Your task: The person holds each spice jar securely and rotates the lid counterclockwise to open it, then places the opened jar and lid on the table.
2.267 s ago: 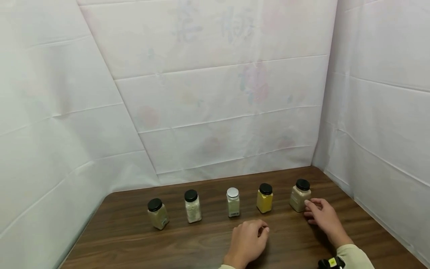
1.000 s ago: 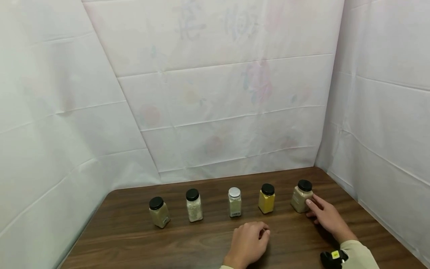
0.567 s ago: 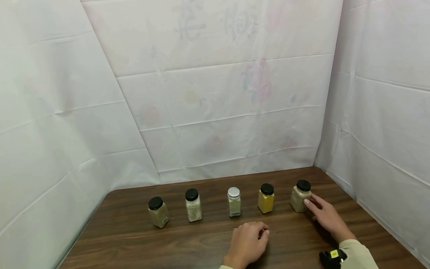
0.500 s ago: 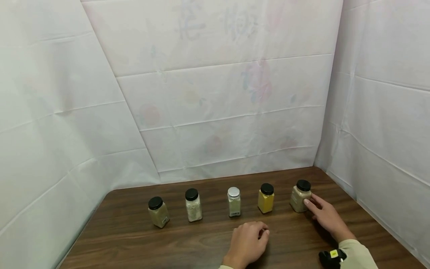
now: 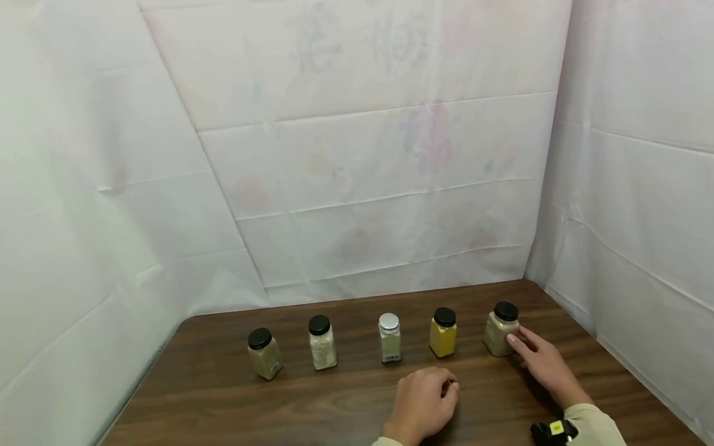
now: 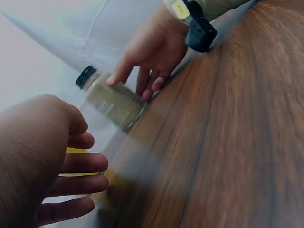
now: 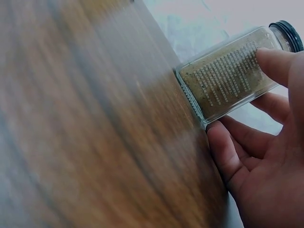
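At the right end of a row stands a square glass spice jar (image 5: 496, 337) of beige powder with a black lid. My right hand (image 5: 546, 365) holds it lightly from the right, thumb on the near face and forefinger passing behind. In the right wrist view the spice jar (image 7: 223, 76) shows printed lines of text, and its base meets the table. My left hand (image 5: 425, 402) rests on the table in front of the row, fingers loosely bent around nothing. Nearest to it are a yellow-powder jar (image 5: 443, 337) and a silver-lidded jar (image 5: 390, 342).
Two more black-lidded jars stand further left, one with whitish contents (image 5: 323, 350) and one olive-brown (image 5: 266, 360). White cloth (image 5: 357, 186) hangs behind the wooden table (image 5: 312, 409) and along both sides. A black wrist device (image 5: 549, 432) sits at the right sleeve.
The right hand has gone from beside the beige-powder spice jar to a light hold, forefinger now behind it. The left hand has shifted slightly right. The jars stand where they were.
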Motion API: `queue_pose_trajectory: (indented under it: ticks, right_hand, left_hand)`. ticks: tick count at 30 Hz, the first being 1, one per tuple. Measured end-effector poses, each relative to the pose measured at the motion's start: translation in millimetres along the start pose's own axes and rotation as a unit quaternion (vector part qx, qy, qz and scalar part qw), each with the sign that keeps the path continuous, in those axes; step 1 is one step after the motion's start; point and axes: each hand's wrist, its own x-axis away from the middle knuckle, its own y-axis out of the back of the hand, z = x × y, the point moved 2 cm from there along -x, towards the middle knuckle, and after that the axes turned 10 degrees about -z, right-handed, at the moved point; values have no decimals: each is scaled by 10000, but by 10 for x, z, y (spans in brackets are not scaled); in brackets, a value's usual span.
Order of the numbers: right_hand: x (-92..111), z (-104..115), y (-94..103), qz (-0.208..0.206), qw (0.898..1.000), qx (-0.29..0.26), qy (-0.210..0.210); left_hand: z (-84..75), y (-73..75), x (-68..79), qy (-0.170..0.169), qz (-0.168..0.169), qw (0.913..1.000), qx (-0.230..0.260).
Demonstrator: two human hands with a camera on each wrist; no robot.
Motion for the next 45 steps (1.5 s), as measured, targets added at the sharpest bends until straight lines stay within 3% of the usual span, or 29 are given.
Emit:
queue_pose_trajectory:
  ticks: [4, 13, 21, 29, 37, 45]
  right_hand:
    - [10, -20, 2, -80, 10000, 26, -44]
    - [18, -7, -21, -128, 9999, -64, -48]
    - [-4, -24, -47, -248, 9995, -116, -126]
    - [1, -48, -72, -391, 9992, -79, -91]
    - [34, -85, -92, -425, 9989, -172, 31]
    - [-37, -119, -89, -462, 9988, -131, -52]
  left_hand:
    - [-84, -68, -70, -163, -106, 9998, -38]
    - [-163, -153, -285, 23, -157, 9999, 29]
    - [-283, -238, -434, -58, -259, 9961, 837]
    - [-392, -410, -548, 229, -223, 9883, 1494]
    - [-432, -528, -568, 716, 241, 9765, 2019]
    - [-375, -593, -705, 684, 129, 9799, 1872]
